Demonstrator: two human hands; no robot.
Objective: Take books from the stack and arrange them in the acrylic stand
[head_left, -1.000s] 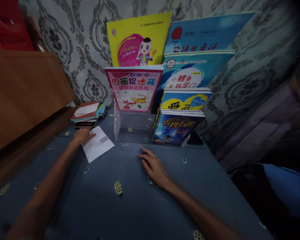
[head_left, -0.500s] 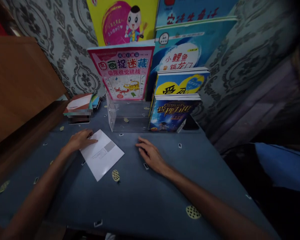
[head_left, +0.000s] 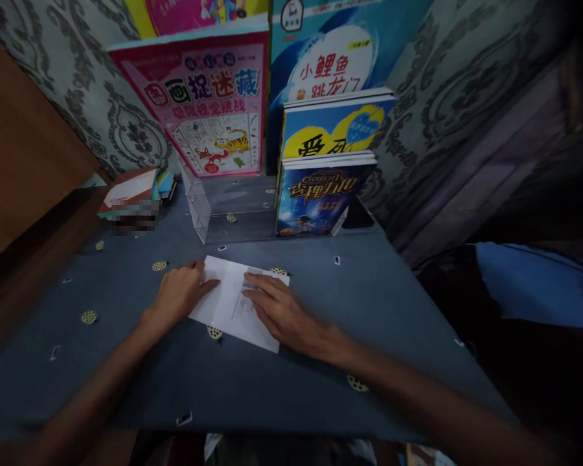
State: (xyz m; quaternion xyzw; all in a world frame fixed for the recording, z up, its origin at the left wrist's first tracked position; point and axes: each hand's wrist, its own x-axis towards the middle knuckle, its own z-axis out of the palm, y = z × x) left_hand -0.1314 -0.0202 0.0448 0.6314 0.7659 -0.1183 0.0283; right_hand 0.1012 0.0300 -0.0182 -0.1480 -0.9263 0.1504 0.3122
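A white booklet [head_left: 228, 298] with small print and a grey patch lies on the blue-grey tablecloth. My left hand [head_left: 179, 291] is closed on its left end, with the thumb on top and the other fingers curled at the edge. My right hand [head_left: 284, 314] rests over the right part, fingers spread and lying on the white surface, covering some of the print. Behind the booklet stands a clear acrylic rack [head_left: 238, 223], holding a pink book [head_left: 214, 97] on its left and a dark blue book [head_left: 315, 194] at its right front.
More books stand behind, among them a blue and yellow one [head_left: 340, 126] and a tall teal one [head_left: 359, 45]. A pile of booklets [head_left: 131, 194] lies at the back left. A dark flat object [head_left: 358, 215] sits right of the rack. Patterned curtain hangs behind.
The white booklet has turned and shifted right, now lying lengthwise across. My right hand has come from the bare cloth onto it. The view has moved, bringing the rack nearer.
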